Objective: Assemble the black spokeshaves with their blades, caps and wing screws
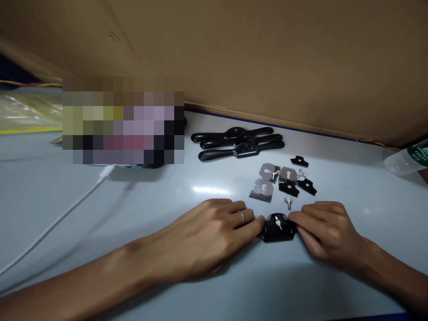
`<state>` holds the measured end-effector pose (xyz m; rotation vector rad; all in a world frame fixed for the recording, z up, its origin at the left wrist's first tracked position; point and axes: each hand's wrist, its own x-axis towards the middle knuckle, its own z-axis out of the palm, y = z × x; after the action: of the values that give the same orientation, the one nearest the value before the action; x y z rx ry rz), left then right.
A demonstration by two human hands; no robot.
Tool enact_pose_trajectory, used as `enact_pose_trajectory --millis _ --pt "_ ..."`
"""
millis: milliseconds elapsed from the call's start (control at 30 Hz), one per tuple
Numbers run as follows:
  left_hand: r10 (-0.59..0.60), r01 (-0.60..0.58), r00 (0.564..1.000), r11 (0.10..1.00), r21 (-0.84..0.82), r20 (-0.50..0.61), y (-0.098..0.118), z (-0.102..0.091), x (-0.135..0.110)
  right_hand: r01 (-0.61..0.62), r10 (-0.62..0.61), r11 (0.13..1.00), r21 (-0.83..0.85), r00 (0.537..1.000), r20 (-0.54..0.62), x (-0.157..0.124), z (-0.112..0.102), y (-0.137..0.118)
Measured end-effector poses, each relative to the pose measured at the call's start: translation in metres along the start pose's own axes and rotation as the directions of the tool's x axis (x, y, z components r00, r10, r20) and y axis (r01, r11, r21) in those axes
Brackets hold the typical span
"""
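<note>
Both my hands grip a black spokeshave (276, 232) low over the grey table, its middle showing and its handles hidden under my fingers. A silver wing screw (278, 222) sits on its face. My left hand (222, 232), with a ring on one finger, is closed on the left side. My right hand (329, 229) is closed on the right side. Just beyond lie three silver slotted blades (262, 189), three black cap plates (288, 188) and three loose wing screws (288, 203). Farther back, three more black spokeshaves (245, 150) lie close together, partly overlapping.
A tall brown cardboard wall (267, 58) closes off the back of the table (160, 187). A pixelated object (123, 125) at the back left has a white cable (63, 214) running from it. Clear plastic wrap (30, 109) lies far left; a bottle (406, 159) lies at right.
</note>
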<state>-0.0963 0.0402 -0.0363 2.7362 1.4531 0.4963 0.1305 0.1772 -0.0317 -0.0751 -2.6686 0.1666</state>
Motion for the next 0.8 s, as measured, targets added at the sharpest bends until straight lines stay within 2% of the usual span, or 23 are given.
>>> enact_pose_trajectory --millis 133,333,800 --pt "-0.001 0.001 1.0 1.0 -0.001 0.002 0.0006 0.001 -0.0009 -0.005 0.005 1.0 -0.001 1.0 0.001 -0.0005 0.0003 -0.0001" --pt "-0.097 0.096 0.995 0.994 -0.045 -0.024 0.0022 0.0024 -0.0014 -0.008 0.008 1.0 0.005 1.0 -0.011 -0.0006 0.0008 0.0003" --pt "-0.068 0.067 0.997 0.997 -0.027 -0.028 0.0016 0.0027 0.0001 -0.007 0.007 1.0 0.015 1.0 -0.004 -0.0009 0.0009 0.0003"
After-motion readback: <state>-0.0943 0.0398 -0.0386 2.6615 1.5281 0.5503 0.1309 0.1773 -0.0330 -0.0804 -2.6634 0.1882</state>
